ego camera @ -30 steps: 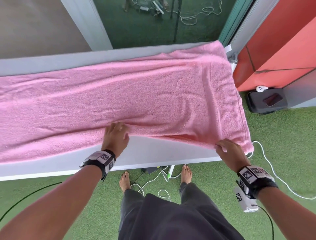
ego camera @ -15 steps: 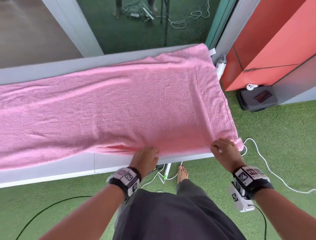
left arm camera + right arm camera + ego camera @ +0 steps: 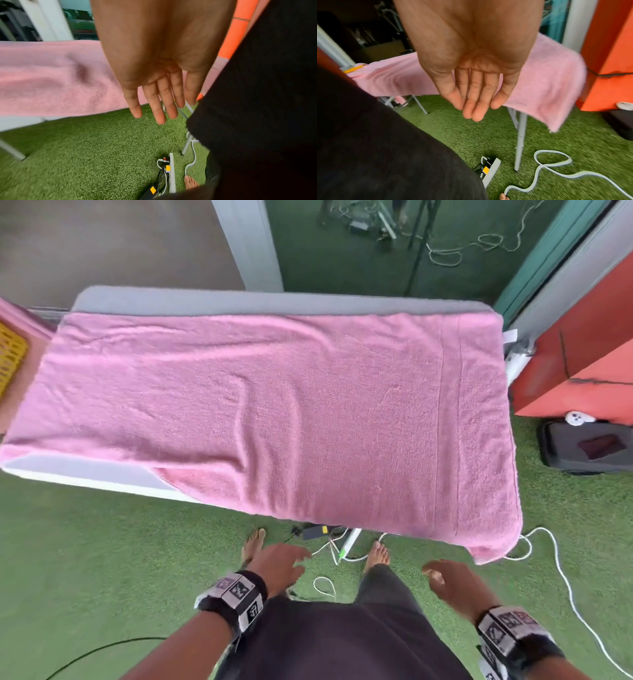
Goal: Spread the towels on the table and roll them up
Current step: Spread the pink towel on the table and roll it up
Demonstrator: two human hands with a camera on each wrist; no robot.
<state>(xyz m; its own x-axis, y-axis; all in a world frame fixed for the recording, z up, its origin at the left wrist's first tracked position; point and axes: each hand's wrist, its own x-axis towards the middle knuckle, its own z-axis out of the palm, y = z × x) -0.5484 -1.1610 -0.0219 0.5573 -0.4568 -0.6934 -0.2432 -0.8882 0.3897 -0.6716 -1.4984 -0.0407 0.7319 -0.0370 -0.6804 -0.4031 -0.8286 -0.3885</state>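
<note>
A large pink towel lies spread flat over the grey table, its near right corner hanging over the edge. Both hands hang off the table, below its near edge. My left hand is free, fingers straight and relaxed, holding nothing; the left wrist view shows its fingers over the grass with the towel behind. My right hand is also free, fingers loosely extended, with the towel draped on the table behind it.
An orange cabinet stands right of the table, with a black case on the grass. A white cable and a power strip lie underfoot by the table legs. A yellow basket is at far left.
Both hands have let go of the towel's near edge and dropped back off the table. The view has pulled back, showing the whole towel lying spread.
</note>
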